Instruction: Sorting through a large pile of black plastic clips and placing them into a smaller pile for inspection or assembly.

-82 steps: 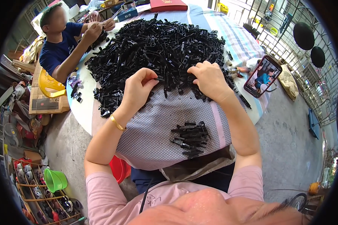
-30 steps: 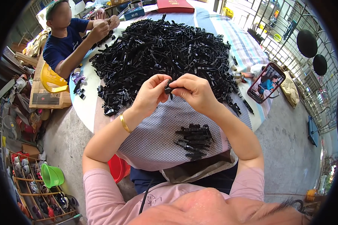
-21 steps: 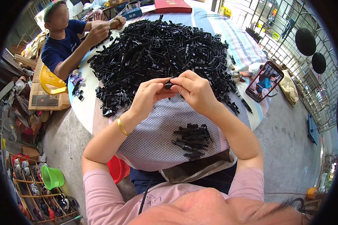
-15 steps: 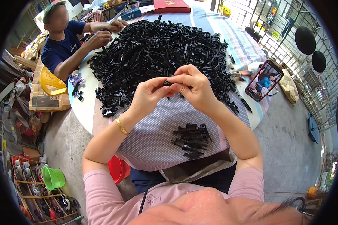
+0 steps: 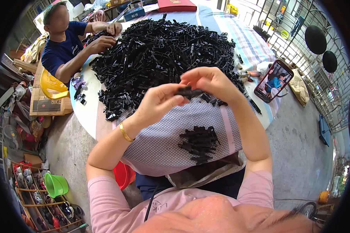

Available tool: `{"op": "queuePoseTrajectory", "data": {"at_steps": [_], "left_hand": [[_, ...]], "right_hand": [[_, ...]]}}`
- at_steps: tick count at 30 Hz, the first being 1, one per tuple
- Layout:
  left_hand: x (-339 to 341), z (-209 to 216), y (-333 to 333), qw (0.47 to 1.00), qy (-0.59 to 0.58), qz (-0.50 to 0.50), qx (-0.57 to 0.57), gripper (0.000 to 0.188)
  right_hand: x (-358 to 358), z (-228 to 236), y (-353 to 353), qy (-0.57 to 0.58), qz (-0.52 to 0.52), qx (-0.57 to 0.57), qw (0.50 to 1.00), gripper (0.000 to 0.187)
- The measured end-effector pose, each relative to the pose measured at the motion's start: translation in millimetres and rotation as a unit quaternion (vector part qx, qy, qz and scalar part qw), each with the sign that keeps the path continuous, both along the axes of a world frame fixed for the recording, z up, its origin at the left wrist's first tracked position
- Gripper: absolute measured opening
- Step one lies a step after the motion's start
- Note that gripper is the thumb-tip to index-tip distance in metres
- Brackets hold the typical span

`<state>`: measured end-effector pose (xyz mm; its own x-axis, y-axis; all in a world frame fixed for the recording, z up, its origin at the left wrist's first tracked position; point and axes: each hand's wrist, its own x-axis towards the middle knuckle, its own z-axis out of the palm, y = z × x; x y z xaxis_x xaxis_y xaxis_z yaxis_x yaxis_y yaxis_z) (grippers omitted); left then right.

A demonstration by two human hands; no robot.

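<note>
Right now your left hand [image 5: 159, 103] and right hand [image 5: 210, 82] meet in the air over the dotted cloth [image 5: 163, 136], fingers of both pinched closed on one small black plastic part [image 5: 188, 92]. It's held only by the fingertips, so a slip while you press it would likely drop it onto the small stack of black pieces [image 5: 199, 143] on the cloth, or off the cloth edge to the floor. The big heap of black parts [image 5: 159, 54] on the surface sits just beyond; a stray elbow could spill it. The phone [image 5: 273, 80] sits near the surface rim.
</note>
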<state>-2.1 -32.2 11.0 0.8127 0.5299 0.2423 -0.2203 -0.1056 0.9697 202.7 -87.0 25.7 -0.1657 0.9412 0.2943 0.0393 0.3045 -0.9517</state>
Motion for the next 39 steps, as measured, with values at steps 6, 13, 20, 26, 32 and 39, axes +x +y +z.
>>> {"op": "queuePoseTrajectory", "data": {"at_steps": [6, 13, 20, 26, 32, 39], "left_hand": [[4, -2, -29, 0.878, 0.053, -0.122, 0.460, 0.038], [-1, 5, 0, 0.874, 0.129, 0.124, 0.452, 0.011], [-12, -10, 47, 0.755, 0.292, 0.225, 0.543, 0.016], [-8, -7, 40, 0.729, 0.295, 0.254, 0.564, 0.010], [0, -3, 37, 0.919, 0.161, 0.261, 0.247, 0.011], [0, -16, 39, 0.958, -0.017, 0.054, -0.281, 0.021]], "right_hand": [[-8, -10, 4, -0.311, -0.246, 0.071, 0.915, 0.030], [-21, -33, 3, -0.507, -0.243, 0.091, 0.822, 0.033], [-22, -13, 0, -0.315, -0.246, 0.042, 0.916, 0.042], [-11, -2, -4, -0.210, -0.168, -0.095, 0.958, 0.045], [-21, -2, -2, 0.072, -0.092, -0.095, 0.989, 0.033], [-32, -21, 5, 0.022, -0.103, 0.061, 0.993, 0.028]]}}
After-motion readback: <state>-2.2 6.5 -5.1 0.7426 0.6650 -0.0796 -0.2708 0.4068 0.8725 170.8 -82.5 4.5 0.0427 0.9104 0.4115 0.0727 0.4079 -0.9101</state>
